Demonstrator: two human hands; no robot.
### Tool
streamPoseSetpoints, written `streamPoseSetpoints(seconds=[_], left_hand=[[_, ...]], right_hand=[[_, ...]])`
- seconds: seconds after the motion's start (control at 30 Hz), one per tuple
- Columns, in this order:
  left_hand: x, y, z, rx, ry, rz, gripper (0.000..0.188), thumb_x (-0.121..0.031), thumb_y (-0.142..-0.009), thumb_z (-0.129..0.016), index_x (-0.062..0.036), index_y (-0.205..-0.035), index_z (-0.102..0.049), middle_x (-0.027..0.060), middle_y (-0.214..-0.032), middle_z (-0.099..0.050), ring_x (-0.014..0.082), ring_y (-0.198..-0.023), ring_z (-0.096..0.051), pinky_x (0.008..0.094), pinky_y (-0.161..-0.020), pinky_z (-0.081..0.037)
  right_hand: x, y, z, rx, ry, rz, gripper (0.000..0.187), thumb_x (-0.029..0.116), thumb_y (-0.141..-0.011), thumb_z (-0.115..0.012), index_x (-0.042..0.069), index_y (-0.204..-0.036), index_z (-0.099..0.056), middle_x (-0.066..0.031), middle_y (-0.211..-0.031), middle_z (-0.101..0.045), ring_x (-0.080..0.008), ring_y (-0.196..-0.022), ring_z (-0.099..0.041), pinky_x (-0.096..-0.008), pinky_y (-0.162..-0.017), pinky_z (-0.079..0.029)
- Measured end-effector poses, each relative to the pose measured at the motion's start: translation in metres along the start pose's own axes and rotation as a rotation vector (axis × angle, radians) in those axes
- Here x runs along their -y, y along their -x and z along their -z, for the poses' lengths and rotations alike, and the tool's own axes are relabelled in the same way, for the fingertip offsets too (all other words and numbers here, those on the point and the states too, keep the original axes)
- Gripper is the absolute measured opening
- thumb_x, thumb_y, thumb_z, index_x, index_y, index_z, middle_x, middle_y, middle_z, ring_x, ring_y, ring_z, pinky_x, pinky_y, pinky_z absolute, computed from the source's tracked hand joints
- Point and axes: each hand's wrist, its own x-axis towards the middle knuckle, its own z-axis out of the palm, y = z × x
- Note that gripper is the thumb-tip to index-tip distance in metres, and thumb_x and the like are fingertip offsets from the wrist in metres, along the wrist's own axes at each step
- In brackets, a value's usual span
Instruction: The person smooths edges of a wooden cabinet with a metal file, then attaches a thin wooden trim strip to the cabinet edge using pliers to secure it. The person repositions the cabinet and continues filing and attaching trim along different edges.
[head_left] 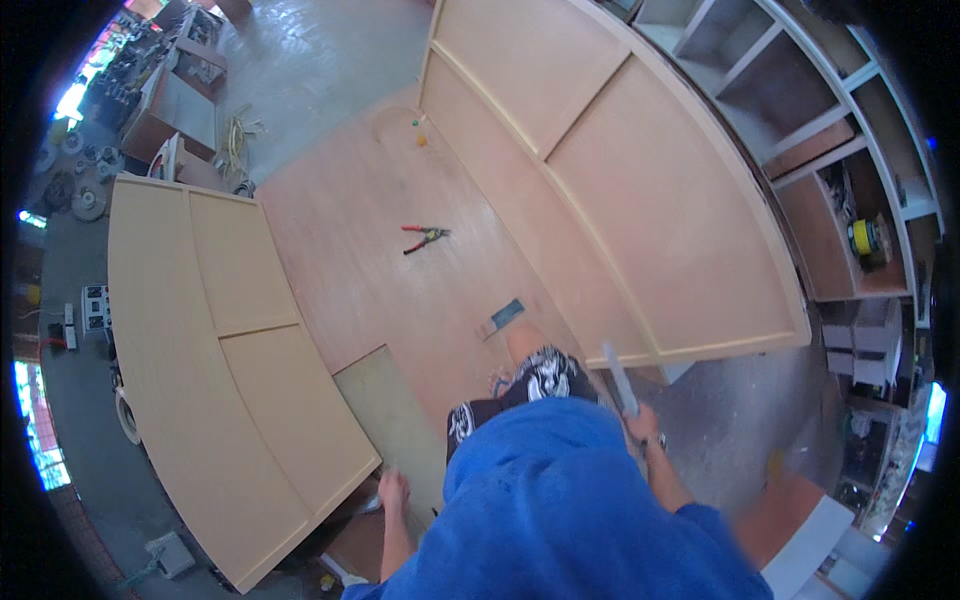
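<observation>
Both hands hang low: left [392, 490] loose, right [641, 424] fisted.

Daylight fills the scene evenly and softly, with a slightly cool, bluish cast. The strongest light shows as blown-out patches at the left rim and a smaller bright patch at the right rim, both fringed with blue and magenta. The pale wooden panels [640, 190] and the plywood floor sheet [400, 250] are evenly lit without hard shadows; the grey concrete floor [300, 60] carries a faint sheen at the top. Fisheye distortion bends every straight panel edge into a curve, stronger toward the rim, and a black vignette fills all 4 corners. Detail is soft throughout. The right hand [642, 425] and the pale stick [620, 378] it holds are motion-blurred, and the blue shirt [570, 500] close below lacks sharpness.
</observation>
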Motion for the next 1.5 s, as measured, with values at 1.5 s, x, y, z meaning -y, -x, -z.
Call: streamPoseSetpoints(seconds=[1.5], left_hand=[[-0.754, -0.441, -0.761, 0.485, -0.35, -0.431, 0.044, -0.028, -0.104, -0.069, 0.003, -0.135, -0.071, 0.019, -0.122, -0.079, 0.0262, -0.115, -0.075, 0.0385, -0.102, -0.057]], right_hand=[[0.727, -0.479, 0.248, -0.177, -0.047, 0.235, 0.037, 0.026, -0.1, -0.076, 0.002, -0.082, -0.055, -0.0109, -0.063, -0.047, -0.0259, -0.058, -0.045, -0.0432, -0.057, -0.038]])
